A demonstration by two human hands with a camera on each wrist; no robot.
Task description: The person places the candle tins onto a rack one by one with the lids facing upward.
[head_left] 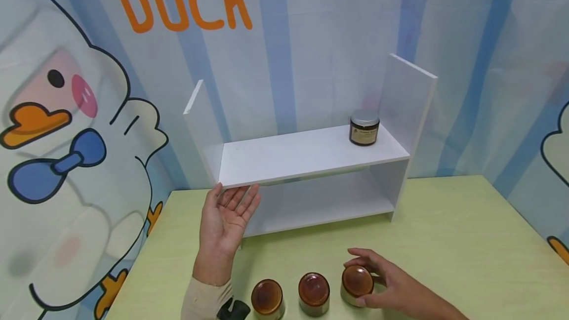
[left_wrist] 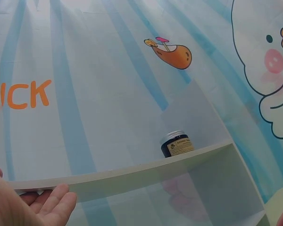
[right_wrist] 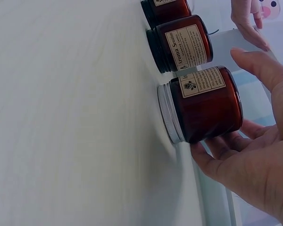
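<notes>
My right hand (head_left: 386, 283) has its fingers and thumb around an amber glass jar (head_left: 357, 280) that stands upside down on the table. In the right wrist view, this jar's silver lid (right_wrist: 170, 113) faces the tabletop and its paper label shows. Two more upturned amber jars, a middle one (head_left: 313, 288) and a left one (head_left: 266, 296), stand beside it in a row. My left hand (head_left: 226, 223) is palm up with extended fingers under the front left edge of the white shelf's upper board (head_left: 284, 159). An upright jar (head_left: 364, 128) with a silver lid sits on that board's right end.
The white shelf unit has a lower board (head_left: 320, 204) and tall side panels, the right panel (head_left: 409, 98) rising above the jar. It stands on a pale green table (head_left: 471, 241). Behind hangs a blue striped curtain (head_left: 311, 28) with duck drawings and orange letters.
</notes>
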